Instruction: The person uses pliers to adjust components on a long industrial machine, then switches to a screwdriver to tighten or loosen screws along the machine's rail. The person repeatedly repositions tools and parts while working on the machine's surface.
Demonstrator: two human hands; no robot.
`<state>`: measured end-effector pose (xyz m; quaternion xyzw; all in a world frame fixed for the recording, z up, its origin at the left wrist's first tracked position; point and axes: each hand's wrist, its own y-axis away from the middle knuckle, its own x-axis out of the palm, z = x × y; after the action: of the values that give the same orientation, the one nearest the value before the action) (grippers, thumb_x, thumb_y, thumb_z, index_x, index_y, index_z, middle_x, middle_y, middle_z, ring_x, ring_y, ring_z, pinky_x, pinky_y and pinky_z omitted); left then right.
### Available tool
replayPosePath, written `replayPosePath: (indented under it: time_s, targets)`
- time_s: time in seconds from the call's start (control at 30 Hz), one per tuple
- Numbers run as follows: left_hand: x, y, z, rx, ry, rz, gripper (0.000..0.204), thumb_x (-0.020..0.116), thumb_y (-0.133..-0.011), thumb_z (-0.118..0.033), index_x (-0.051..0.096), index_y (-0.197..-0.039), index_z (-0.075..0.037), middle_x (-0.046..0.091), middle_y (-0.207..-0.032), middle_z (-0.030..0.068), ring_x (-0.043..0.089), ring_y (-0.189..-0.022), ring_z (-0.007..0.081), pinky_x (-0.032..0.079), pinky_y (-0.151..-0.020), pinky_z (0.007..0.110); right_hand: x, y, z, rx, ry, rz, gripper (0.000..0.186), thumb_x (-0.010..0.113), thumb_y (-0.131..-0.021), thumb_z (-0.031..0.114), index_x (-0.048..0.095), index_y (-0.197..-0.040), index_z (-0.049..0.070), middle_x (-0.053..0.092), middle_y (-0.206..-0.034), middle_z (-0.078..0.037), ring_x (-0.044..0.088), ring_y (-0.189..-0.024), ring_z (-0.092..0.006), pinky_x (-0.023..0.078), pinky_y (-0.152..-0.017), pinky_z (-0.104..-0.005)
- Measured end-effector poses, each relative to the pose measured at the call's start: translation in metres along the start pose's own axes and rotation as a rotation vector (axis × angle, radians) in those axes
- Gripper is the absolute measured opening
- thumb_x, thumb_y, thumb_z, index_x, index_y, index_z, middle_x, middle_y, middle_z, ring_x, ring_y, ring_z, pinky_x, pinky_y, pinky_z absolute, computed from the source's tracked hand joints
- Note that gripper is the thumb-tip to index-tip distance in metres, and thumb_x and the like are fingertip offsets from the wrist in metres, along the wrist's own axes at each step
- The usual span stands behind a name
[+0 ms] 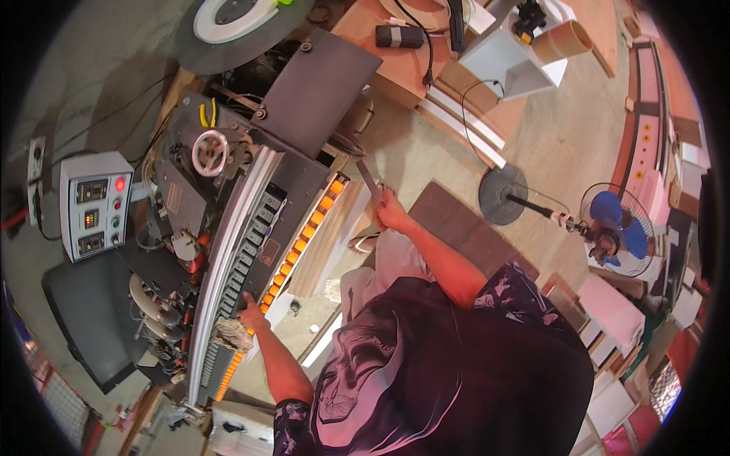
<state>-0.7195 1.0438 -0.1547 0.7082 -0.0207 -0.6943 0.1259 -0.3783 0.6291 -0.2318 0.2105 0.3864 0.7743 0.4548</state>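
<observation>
My left hand rests at the inner edge of a long black edge-banding machine, its fingers touching the bed beside the orange rollers. A crumpled tan cloth or paper lies against that hand. My right hand is closed on a narrow, flat grey-brown strip, held out past the far part of the roller rail. A silver pressure rail with small wheels runs along the bed.
A control box with buttons and a red light stands left, near a handwheel. A standing fan with a round base is to my right. A brown board lies on the floor. Boxes and boards pile at the right.
</observation>
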Motion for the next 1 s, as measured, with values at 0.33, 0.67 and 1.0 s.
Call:
replayPosePath:
  time_s: [0.33,0.67,1.0]
  targets:
    - [-0.031,0.008,-0.028,-0.034,0.170,0.291,0.101,0.078,-0.090,-0.067,0.057,-0.136,0.022,0.067,-0.135,0.0279,0.066,-0.117,0.0359,0.055,-0.097,0.045,0.091,-0.073,0.023,0.282,-0.649,-0.229,0.026,0.045,-0.105,0.008,0.050,-0.130,0.007,0.062,-0.079,-0.011,0.057,-0.053,-0.0192,0.044,-0.041,-0.0356]
    - [-0.032,0.025,-0.040,0.042,0.069,0.274,0.097,0.067,-0.095,-0.071,0.063,-0.131,0.019,0.069,-0.131,0.0309,0.068,-0.118,0.0404,0.055,-0.096,0.047,0.129,-0.066,0.003,0.037,-0.428,-0.041,0.030,0.052,-0.107,0.014,0.057,-0.134,0.002,0.066,-0.077,-0.011,0.060,-0.052,-0.0187,0.049,-0.041,-0.0347]
    - [-0.026,0.004,-0.024,0.101,0.081,0.263,0.103,0.065,-0.093,-0.076,0.065,-0.126,0.021,0.070,-0.127,0.0329,0.069,-0.115,0.0428,0.055,-0.097,0.049,0.111,0.003,-0.033,-0.036,-0.280,0.378,0.032,0.052,-0.105,0.011,0.055,-0.135,0.000,0.073,-0.082,-0.013,0.069,-0.058,-0.0219,0.055,-0.045,-0.0357]
